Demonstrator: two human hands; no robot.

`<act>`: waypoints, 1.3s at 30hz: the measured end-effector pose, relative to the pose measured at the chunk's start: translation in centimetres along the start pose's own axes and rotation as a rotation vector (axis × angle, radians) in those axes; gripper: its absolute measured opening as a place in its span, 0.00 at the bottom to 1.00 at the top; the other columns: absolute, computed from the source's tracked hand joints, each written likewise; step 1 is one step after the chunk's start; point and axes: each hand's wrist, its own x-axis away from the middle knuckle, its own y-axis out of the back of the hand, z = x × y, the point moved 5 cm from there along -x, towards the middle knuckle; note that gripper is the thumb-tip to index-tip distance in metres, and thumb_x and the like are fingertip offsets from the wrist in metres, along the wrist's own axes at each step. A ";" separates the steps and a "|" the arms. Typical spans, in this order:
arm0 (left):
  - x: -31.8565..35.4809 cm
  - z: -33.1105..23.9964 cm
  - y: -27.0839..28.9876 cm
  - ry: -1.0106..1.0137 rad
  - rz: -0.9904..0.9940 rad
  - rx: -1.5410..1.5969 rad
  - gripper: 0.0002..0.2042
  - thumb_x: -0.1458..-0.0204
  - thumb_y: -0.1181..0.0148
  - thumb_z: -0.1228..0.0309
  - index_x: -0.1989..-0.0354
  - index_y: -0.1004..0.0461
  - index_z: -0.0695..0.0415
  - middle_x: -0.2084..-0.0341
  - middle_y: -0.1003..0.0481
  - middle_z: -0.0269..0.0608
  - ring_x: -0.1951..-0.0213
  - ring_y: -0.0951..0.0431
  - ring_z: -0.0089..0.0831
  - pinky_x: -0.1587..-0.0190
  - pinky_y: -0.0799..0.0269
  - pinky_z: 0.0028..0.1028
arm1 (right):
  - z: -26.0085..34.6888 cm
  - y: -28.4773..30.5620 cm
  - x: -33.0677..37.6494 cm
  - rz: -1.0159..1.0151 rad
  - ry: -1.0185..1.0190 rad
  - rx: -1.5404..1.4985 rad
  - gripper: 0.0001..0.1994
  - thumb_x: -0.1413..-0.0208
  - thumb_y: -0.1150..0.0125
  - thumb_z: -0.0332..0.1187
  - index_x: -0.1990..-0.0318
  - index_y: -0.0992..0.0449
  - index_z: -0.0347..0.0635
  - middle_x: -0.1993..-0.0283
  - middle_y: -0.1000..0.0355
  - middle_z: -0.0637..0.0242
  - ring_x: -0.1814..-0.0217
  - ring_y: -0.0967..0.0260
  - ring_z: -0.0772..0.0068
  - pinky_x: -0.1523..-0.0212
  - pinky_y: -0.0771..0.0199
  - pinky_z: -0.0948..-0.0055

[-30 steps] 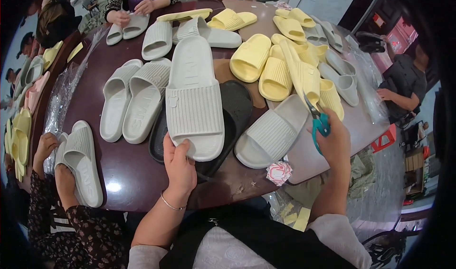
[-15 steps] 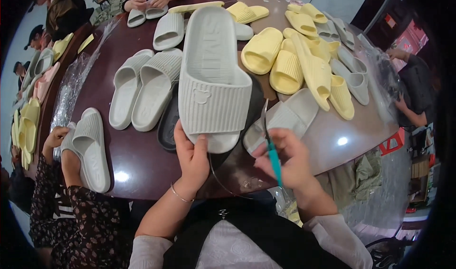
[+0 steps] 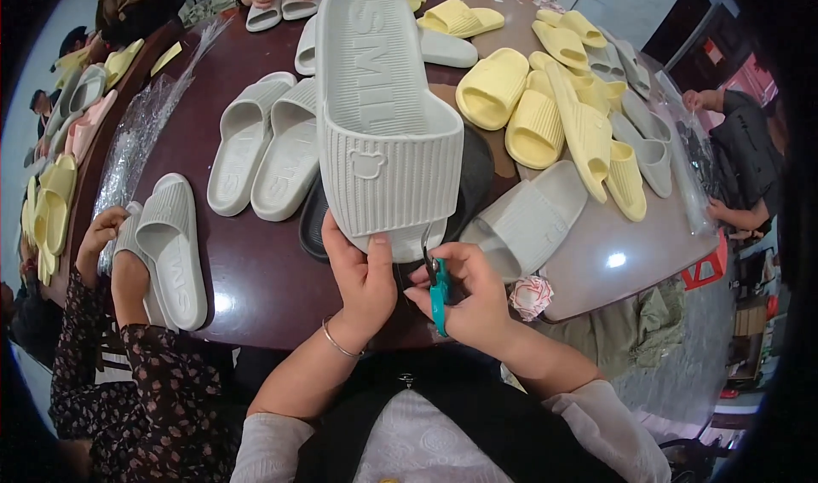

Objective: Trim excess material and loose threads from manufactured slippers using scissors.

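Note:
My left hand (image 3: 362, 283) grips a large light-grey ribbed slide slipper (image 3: 396, 172) by its heel end, fingers beneath and thumb on top. A small raised bear-head outline marks its strap. My right hand (image 3: 469, 300) is closed around teal-handled snips (image 3: 439, 300). The slim metal tip of the snips is up against the slipper's lower edge, just under the strap. A dark thread hangs faintly near that edge. Behind the held slipper, a black slipper (image 3: 315, 223) shows in part on the table, and another grey slipper (image 3: 530, 219) lies to the right.
Grey slippers (image 3: 243, 150) stand left on the dark glossy table (image 3: 256, 287); yellow slippers (image 3: 537, 129) are piled right. A co-worker's hand (image 3: 102, 231) at left touches a grey pair (image 3: 175, 253). A red-and-white crumpled roundel (image 3: 531, 298) sits at the near edge. Others sit around.
My right hand has moved left and brought the snips to the slipper's lower edge. The slipper has come slightly right and appears larger. The red-and-white roundel has come into sight.

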 end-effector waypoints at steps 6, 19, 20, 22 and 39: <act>0.0 0.0 0.2 -0.010 -0.031 -0.025 0.26 0.43 0.54 0.77 0.39 0.57 0.66 0.46 0.41 0.47 0.45 0.37 0.30 0.42 0.43 0.29 | 0.1 -1.1 0.0 -0.019 -0.060 -0.108 0.26 0.55 0.33 0.20 0.51 0.41 0.38 0.62 0.27 0.60 0.61 0.28 0.73 0.59 0.27 0.75; -0.2 0.0 -0.2 -0.070 -0.016 -0.104 0.26 0.43 0.54 0.77 0.39 0.57 0.67 0.45 0.42 0.48 0.46 0.37 0.31 0.43 0.42 0.30 | -0.4 -1.2 -0.1 -0.069 -0.102 -0.231 0.24 0.54 0.35 0.20 0.51 0.41 0.39 0.63 0.27 0.62 0.61 0.29 0.75 0.59 0.28 0.76; -0.2 0.1 -0.3 -0.068 -0.005 -0.093 0.26 0.43 0.54 0.77 0.39 0.57 0.67 0.45 0.42 0.48 0.46 0.37 0.31 0.43 0.42 0.30 | -0.4 -1.1 -0.2 -0.074 -0.084 -0.208 0.24 0.54 0.35 0.20 0.51 0.40 0.39 0.63 0.28 0.62 0.61 0.29 0.75 0.59 0.28 0.76; -0.2 0.4 -0.3 -0.046 -0.025 -0.073 0.26 0.44 0.53 0.76 0.39 0.57 0.66 0.45 0.43 0.48 0.45 0.37 0.31 0.42 0.42 0.30 | -0.8 -1.1 -0.2 -0.083 -0.079 -0.205 0.24 0.54 0.35 0.20 0.51 0.41 0.39 0.63 0.28 0.62 0.61 0.29 0.75 0.59 0.29 0.76; -1.7 2.4 1.0 0.169 -0.147 0.130 0.24 0.41 0.57 0.75 0.37 0.55 0.62 0.44 0.39 0.45 0.44 0.37 0.30 0.41 0.44 0.28 | -0.4 14.1 9.3 0.668 -0.359 0.335 0.20 0.56 0.40 0.26 0.53 0.32 0.48 0.65 0.27 0.61 0.63 0.28 0.58 0.63 0.30 0.66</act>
